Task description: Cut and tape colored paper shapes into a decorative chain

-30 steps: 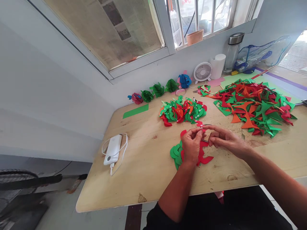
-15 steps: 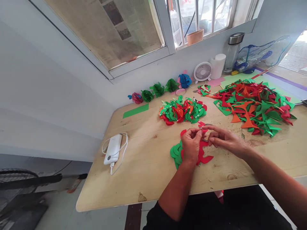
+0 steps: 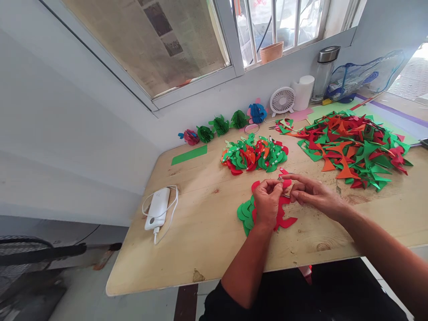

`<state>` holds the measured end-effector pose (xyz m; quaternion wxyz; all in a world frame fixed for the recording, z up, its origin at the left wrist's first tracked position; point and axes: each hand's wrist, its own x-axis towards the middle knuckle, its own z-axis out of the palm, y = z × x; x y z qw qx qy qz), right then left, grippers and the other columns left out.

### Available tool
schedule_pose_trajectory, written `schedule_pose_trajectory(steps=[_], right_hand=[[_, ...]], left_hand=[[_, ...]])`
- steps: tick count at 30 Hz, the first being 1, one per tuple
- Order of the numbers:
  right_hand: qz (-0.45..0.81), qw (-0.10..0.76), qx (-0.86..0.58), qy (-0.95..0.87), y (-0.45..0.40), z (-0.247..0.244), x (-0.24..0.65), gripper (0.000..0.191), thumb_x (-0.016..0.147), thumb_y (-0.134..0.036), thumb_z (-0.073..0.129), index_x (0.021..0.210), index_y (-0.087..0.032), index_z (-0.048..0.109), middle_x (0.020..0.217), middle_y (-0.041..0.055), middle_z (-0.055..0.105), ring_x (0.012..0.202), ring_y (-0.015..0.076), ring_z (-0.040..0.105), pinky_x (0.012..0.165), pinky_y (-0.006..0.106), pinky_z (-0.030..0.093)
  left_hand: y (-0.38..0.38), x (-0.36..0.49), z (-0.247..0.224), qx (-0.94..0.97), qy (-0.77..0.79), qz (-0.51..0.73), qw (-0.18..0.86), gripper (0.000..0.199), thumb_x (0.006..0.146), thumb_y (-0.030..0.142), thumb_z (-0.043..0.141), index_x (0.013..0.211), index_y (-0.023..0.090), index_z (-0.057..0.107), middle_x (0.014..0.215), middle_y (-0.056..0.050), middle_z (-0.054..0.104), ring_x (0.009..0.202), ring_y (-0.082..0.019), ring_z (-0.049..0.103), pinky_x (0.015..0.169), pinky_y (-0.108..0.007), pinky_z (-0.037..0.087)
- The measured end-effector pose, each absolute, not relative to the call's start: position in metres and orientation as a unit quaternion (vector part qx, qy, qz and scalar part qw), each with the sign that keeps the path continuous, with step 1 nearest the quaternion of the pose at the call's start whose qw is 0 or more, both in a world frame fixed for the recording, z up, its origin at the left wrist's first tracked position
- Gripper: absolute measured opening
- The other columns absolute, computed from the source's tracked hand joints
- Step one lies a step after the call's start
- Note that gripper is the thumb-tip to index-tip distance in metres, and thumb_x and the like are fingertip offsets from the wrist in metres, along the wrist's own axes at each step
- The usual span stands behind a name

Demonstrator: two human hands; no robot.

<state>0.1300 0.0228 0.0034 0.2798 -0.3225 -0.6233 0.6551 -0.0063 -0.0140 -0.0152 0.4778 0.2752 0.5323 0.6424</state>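
My left hand [image 3: 266, 203] is closed, thumb and forefinger pinched on something small and pale that I cannot make out. Opposite it, my right hand [image 3: 312, 195] has its index finger stretched to the left fingertips, while its other fingers curl by the thumb around a thin, dark, shiny thing, mostly hidden. Red paper cut-outs [image 3: 288, 222] lie under and beside my left hand. Green paper cut-outs [image 3: 245, 215] overlap to the left of its wrist. Just beyond the fingertips is another small red paper piece, partly covered.
Behind my hands sits a heap of green, red and orange cut-outs [image 3: 249, 156]. Paper scraps [image 3: 354, 151] pile up at right. A power bank [image 3: 158, 208] with cable lies left. Folded-paper figures [image 3: 220, 125], a small fan [image 3: 282, 100] and a bottle [image 3: 323, 76] line the wall.
Both hands stay almost in place, with only slight finger motion at the pinch. The small pale thing there shows a little more. The heaps have not moved.
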Motion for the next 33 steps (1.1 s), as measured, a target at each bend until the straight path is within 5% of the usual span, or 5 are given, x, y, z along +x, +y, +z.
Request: schedule_pose_trajectory(steps=[21,33], right_hand=[[0.648,0.289,-0.332,-0.622,0.0228,-0.0008,0.1334,0.052,0.081,-0.040,0.057,0.129,-0.019,0.051,0.069,0.0015,0.058,0.061,0.0131,0.049,0.051,0.025,0.037],[0.649,0.275,-0.335,-0.626,0.0216,0.0044,0.1319,0.049,0.081,-0.038,0.058,0.126,-0.020,0.052,0.068,0.0007,0.057,0.060,0.0125,0.049,0.051,0.025,0.037]], left_hand=[[-0.0142,-0.0073,-0.0167,0.303,0.510,0.659,0.462,0.023,0.071,0.031,0.068,0.087,0.014,0.070,0.075,-0.006,0.069,0.068,-0.013,0.065,0.066,-0.026,0.053],[-0.0143,-0.0078,-0.0163,0.297,0.515,0.662,0.456,0.021,0.070,0.032,0.069,0.079,0.013,0.068,0.069,-0.004,0.067,0.064,-0.013,0.063,0.064,-0.026,0.052]])
